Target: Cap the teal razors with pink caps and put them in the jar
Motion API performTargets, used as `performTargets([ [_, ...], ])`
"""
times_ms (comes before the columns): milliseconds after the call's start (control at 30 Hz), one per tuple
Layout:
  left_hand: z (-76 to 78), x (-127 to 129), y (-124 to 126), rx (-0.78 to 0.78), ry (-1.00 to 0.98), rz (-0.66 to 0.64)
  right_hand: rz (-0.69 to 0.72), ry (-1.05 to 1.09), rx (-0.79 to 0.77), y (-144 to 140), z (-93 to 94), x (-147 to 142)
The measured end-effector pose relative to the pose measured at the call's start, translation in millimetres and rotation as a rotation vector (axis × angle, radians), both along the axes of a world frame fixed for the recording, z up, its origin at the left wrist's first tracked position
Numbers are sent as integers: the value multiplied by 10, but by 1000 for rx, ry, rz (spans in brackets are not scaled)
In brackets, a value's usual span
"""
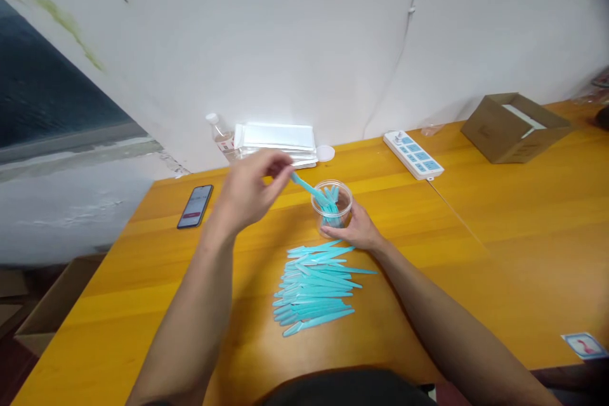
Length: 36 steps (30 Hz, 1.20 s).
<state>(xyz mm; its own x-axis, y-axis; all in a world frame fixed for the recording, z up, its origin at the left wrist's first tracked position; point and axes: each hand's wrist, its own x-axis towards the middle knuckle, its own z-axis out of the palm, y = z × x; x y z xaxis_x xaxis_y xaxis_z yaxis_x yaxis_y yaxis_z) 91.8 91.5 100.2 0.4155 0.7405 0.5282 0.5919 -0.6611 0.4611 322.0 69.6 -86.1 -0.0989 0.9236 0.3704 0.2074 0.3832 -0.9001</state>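
Observation:
My left hand (259, 187) pinches one end of a slim turquoise plastic stick shaped like a small knife (307, 186). Its other end reaches over the rim into a clear plastic cup (349, 198). Inside the cup stand several more such turquoise sticks (333, 210). Wrapped around the cup's right and near side is my right hand (356, 228), steadying it on the table. Just in front of the cup lies a loose pile of the same turquoise sticks (314, 285), mostly pointing sideways.
On the wooden table (428, 266) a phone (195, 206) lies left. Toward the wall are a bottle (222, 139), a stack of white flat packs (278, 136) and a round white lid (325, 153). Rightward are a power strip (413, 155), a cardboard box (499, 130) and a card (585, 346).

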Motion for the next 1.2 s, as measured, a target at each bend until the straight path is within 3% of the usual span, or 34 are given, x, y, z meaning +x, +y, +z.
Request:
performTargets([
  [100, -165, 182, 53, -98, 146, -105, 3, 4, 6, -13, 11, 2],
  [233, -682, -50, -105, -327, 153, -25, -16, -25, 10, -18, 17, 12],
  [367, -1255, -275, -337, -578, 275, -104, -30, -54, 10, -4, -13, 19],
  [467, -1479, -317, -436, -645, 245, -99, -55, -69, 6, 1, -36, 17],
  [533, -1446, -379, -460, -696, 198, -91, -53, -65, 3, -2, -38, 14],
  [600, -1253, -497, -460, -687, 103, -71, -41, -50, -1, -7, -31, 12],
  [700, -735, -656, -416, -470, -172, 57, -40, -35, -11, -12, -22, 9],
  [767, -352, -625, -349, -299, -290, 130, -44, -26, -23, -10, -23, 6],
  [833, -48, -447, -249, -180, -253, 125, -31, -9, -30, -6, -26, -1],
  [900, 109, -190, -128, -117, -116, 48, -8, 7, -20, -3, -26, -8],
  [967, 107, 27, -21, -144, 57, -56, 5, 12, -7, -3, -22, -11],
  [1033, -29, 109, 33, -213, 150, -90, -4, -1, 6, -6, -16, -10],
  [1133, -393, -24, -26, -336, 151, -12, -29, -42, 19, -10, -11, 2],
  [1200, -680, -180, -138, -464, 229, -33, -35, -70, 25, -7, -13, 12],
])
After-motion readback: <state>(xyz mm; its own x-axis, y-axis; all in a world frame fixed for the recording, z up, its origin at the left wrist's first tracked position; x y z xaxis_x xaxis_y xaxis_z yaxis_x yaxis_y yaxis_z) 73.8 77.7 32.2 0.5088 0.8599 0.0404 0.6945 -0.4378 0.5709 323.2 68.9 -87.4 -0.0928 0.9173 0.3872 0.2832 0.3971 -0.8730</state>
